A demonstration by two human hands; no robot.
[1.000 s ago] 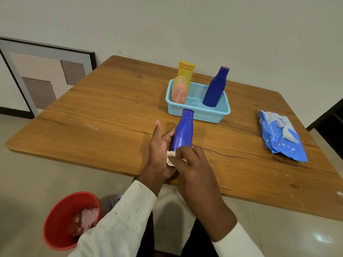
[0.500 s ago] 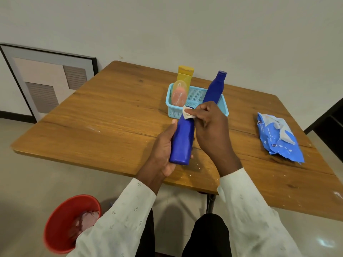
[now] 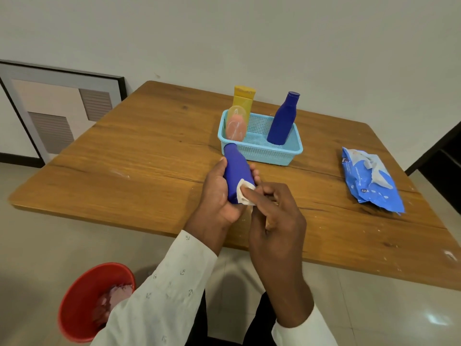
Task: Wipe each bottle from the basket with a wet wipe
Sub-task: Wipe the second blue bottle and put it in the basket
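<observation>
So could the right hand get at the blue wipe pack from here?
Probably yes. The right hand presses only a wet wipe to the held blue bottle, and the wipe pack lies on that hand's side with bare table between them. The basket sits farther back, out of the way.

White long sleeves point(image 3: 172, 290), tiny dark anchor print; dark trousers point(image 3: 199, 325).

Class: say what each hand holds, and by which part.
Left hand grips the blue bottle round its lower body. Right hand pinches a white wet wipe against the bottle's base end.
</observation>
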